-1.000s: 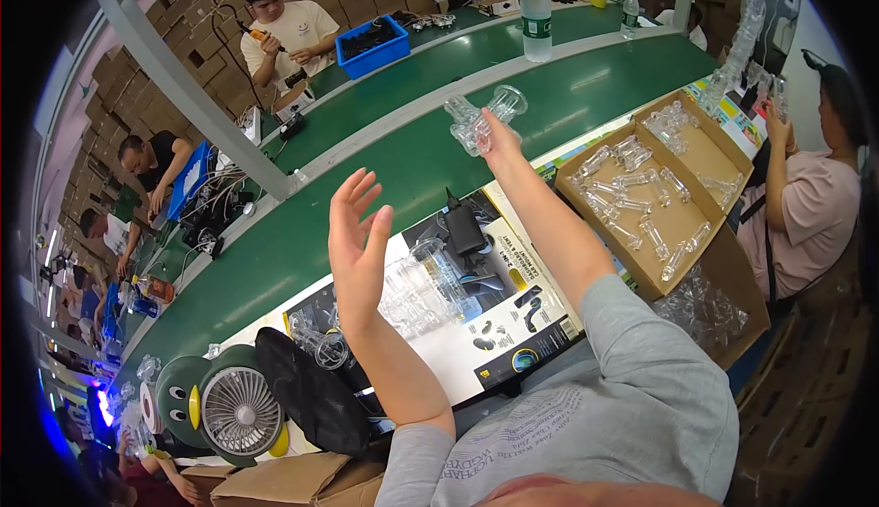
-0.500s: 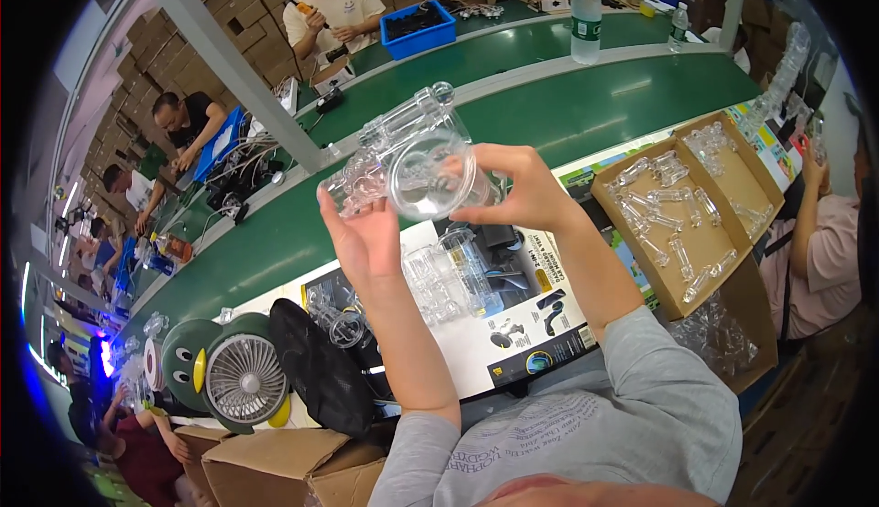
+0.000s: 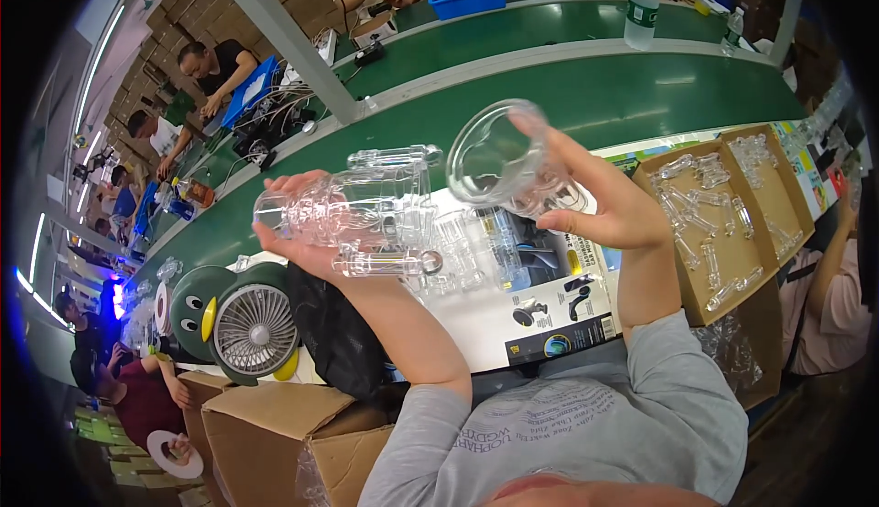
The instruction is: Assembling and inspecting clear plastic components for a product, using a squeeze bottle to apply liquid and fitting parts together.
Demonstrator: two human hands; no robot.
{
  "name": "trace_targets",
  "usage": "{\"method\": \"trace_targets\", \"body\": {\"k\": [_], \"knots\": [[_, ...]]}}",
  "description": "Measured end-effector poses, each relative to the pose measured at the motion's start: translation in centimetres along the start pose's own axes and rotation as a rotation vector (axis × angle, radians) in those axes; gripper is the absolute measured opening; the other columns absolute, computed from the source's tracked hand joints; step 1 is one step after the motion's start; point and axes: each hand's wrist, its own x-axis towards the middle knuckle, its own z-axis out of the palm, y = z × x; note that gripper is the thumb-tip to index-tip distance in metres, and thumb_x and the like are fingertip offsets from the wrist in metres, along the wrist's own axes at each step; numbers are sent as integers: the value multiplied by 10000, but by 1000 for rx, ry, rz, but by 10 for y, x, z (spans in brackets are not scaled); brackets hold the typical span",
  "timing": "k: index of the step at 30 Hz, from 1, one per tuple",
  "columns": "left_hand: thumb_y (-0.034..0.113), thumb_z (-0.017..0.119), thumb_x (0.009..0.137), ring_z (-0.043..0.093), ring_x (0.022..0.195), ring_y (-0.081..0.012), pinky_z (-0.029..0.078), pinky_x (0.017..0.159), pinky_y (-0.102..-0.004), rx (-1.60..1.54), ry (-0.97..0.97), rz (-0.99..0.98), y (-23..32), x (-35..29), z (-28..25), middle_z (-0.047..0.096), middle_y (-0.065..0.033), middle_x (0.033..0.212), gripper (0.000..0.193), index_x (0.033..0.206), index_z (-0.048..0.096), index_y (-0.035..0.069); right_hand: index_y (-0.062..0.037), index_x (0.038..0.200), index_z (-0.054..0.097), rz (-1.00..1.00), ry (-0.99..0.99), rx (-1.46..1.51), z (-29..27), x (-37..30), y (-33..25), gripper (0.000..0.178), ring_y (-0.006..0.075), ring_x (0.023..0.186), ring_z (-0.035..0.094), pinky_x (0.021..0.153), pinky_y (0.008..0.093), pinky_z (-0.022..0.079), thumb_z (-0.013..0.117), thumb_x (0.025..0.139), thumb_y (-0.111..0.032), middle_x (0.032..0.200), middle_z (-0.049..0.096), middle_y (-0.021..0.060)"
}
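Note:
My left hand (image 3: 316,258) is wrapped round a clear plastic cylindrical part (image 3: 375,205) with tube-like arms along its sides, tilted sideways above the bench. To its right, my right hand (image 3: 618,200) grips a clear plastic cup-shaped piece (image 3: 494,155), its wide round mouth toward the left-hand part. A gap separates the two pieces. Below them, more clear plastic parts (image 3: 462,251) lie on a flattened printed carton (image 3: 558,310). Some of these are hidden behind my hands and what they hold.
At the right stands a divided cardboard tray (image 3: 728,255) of small clear tubes. A green penguin-shaped fan (image 3: 256,329) and a black bag (image 3: 334,338) sit at the left, above an open carton (image 3: 265,415). Beyond the green bench (image 3: 595,91) rises a metal post (image 3: 284,36); co-workers sit around.
The cup-shaped piece has come away from the tubed part. My left hand moved left with the part, now lying more sideways; my right hand moved right with the cup. The view has shifted slightly.

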Motion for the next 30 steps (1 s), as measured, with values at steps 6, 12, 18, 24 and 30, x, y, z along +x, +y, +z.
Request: {"method": "trace_targets", "body": {"k": [6, 12, 18, 24, 30], "knots": [[231, 669, 740, 528, 873, -176, 398, 883, -355, -85, -210, 47, 9, -5, 9, 515, -61, 918, 457, 1078, 426, 43, -154, 1334, 398, 151, -134, -411, 10, 2, -12, 781, 143, 588, 562, 610, 256, 475, 685, 614, -61, 895, 566, 103], [229, 686, 733, 518, 878, -169, 393, 893, -386, -102, -281, 10, 10, -9, 13, 513, -48, 935, 492, 1106, 427, 39, -188, 1274, 482, 121, -136, -555, 16, -1, -10, 713, 141, 506, 558, 502, 257, 475, 704, 601, -109, 909, 602, 95], [280, 697, 740, 511, 871, -161, 397, 884, -368, -136, -278, -4, 3, -12, 15, 513, -46, 939, 513, 1107, 436, 34, -208, 1277, 482, 122, -156, -475, 18, -1, -12, 714, 144, 510, 565, 500, 254, 483, 704, 604, -123, 928, 609, 91], [357, 634, 763, 523, 836, -169, 392, 850, -364, -118, -316, 18, 1, -13, 14, 521, -73, 955, 664, 1266, 372, 12, -203, 1284, 475, 144, -183, -435, 18, 1, -10, 724, 136, 509, 564, 501, 248, 487, 713, 605, -119, 982, 615, 97], [360, 633, 766, 519, 828, -163, 393, 843, -359, -130, -332, 4, -2, -14, 17, 518, -68, 946, 674, 1276, 361, 14, -186, 1284, 476, 142, -189, -410, 18, 1, -9, 733, 136, 505, 555, 502, 247, 486, 724, 598, -119, 1025, 613, 112]]}}
